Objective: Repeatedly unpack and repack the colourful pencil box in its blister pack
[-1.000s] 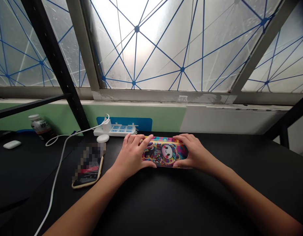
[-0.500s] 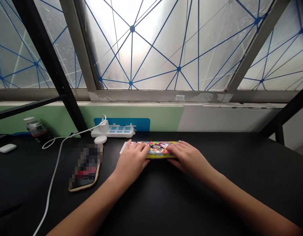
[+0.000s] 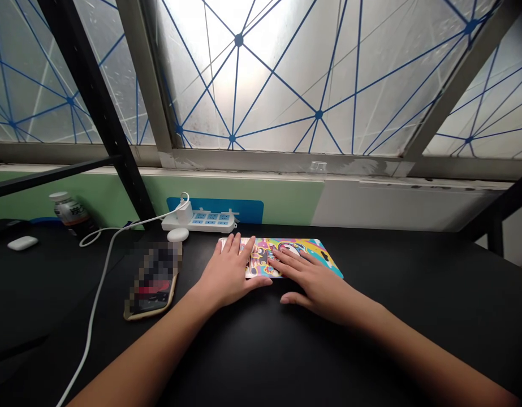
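Observation:
A flat, brightly printed package (image 3: 294,247) with a dark hang-hole shape at its right end lies on the black table in the middle of the head view. My left hand (image 3: 231,268) rests on its left part, fingers stretched out and the thumb along the near edge. On the package's middle lie the fingertips of my right hand (image 3: 315,280), palm down, with the thumb apart on the near side. Both hands are open, and they cover parts of the print.
A phone (image 3: 154,282) lies to the left, with a white rounded case (image 3: 178,234) at its far end. Behind are a power strip (image 3: 214,220) and its white cable (image 3: 100,282). Farther left are a bottle (image 3: 72,212) and another small white object (image 3: 22,243). Black posts frame both sides.
The package was gripped at both ends with its yellow near side showing; now its printed face lies flat. My fingers have spread, and my right hand has moved inward over it.

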Demonstrator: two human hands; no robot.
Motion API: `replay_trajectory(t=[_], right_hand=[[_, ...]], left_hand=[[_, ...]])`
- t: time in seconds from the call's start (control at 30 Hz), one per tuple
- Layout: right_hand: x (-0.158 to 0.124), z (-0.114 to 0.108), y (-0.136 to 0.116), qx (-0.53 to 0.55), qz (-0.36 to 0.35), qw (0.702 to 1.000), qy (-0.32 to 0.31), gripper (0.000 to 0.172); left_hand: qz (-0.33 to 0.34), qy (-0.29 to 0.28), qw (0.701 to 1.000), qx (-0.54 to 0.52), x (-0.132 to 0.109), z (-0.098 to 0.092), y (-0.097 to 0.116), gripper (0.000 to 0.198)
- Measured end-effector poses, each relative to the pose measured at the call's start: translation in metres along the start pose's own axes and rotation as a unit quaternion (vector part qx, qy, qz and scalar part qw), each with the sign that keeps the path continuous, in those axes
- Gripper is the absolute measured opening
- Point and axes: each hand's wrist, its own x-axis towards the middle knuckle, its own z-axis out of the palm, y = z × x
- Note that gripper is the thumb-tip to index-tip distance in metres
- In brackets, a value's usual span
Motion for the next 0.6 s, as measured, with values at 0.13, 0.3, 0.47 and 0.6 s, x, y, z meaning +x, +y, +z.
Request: replay_trajectory(t=[0.13,0.3,0.47,0.6], right_hand=[[-0.012,-0.025,0.023,0.072,0.043,0.995,-0.056,0.066],[-0.030,-0.053,0.060,0.088,0.133,0.983,-0.086,0.046],[-0.013,-0.034,0.036,-0.033,0.094,0.994,0.040,0.063],[0.004,-0.004,0.004,-0.025,0.017,0.999,0.027,0.087]], left_hand=[[-0.015,-0.009,1.000,-0.003,0.000,-0.001,0.001,0.108],[-0.012,-0.017,1.000,-0.004,0.000,-0.004,0.001,0.109],[-0.004,-0.025,1.000,-0.003,0.000,-0.004,0.000,0.103],[-0.001,-0.029,1.000,0.002,0.000,-0.005,0.000,0.098]])
